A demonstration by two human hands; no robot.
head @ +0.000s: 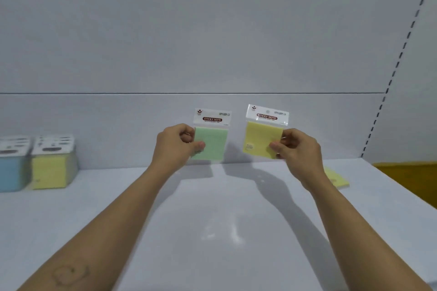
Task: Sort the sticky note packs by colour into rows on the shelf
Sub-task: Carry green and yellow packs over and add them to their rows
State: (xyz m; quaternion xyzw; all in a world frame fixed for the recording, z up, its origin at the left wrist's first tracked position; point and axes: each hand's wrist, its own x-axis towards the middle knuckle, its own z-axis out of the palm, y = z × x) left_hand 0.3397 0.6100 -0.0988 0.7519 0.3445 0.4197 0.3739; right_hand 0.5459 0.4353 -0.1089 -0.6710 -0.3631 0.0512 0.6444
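My left hand (176, 145) pinches a green sticky note pack (211, 140) by its left edge and holds it upright above the white shelf (212, 220). To its right, my right hand (296, 149) pinches a yellow sticky note pack (261, 137) at its lower right corner, also upright and off the shelf. Both packs have white "STICKY NOTE" header cards on top. At the far left stands a row of blue packs (11, 168) and beside it a row of yellow packs (53, 165). Another yellow pack (337, 178) lies flat behind my right forearm, partly hidden.
The grey back panel (212, 42) rises behind the shelf. A slotted upright (399, 59) runs down the right side. An orange-brown surface (411, 177) shows past the shelf's right edge.
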